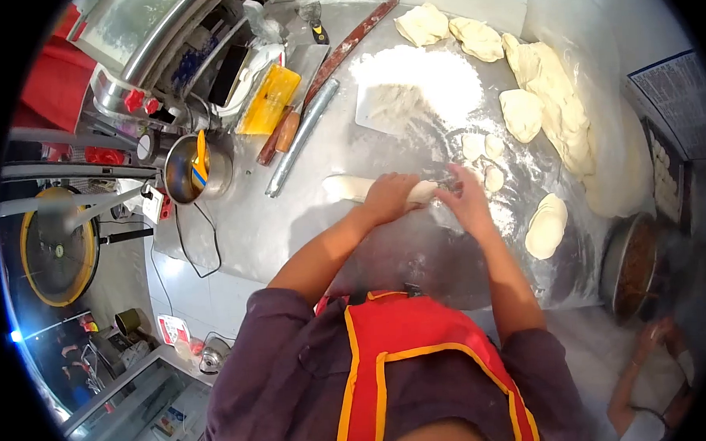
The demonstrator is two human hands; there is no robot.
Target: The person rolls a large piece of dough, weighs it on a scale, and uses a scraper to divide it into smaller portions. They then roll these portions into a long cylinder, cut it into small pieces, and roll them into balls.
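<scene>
A pale roll of dough [350,187] lies across the metal worktop in front of me. My left hand [391,197] is wrapped over its right part, and the left end sticks out past my fingers. At the roll's right end, my right hand [469,203] has thumb and fingers spread; nothing shows between them. Just beyond that hand lie small cut dough pieces [494,178] on floured metal. Farther right sits a flattened stack of dough [546,226].
A flour heap [441,79] with a white scraper [380,109] lies at the back. Large dough lumps [548,94] line the right. Rolling pins [306,132] and a steel pot [197,170] are left. Another person's hands [659,333] are near a pan of filling [631,267].
</scene>
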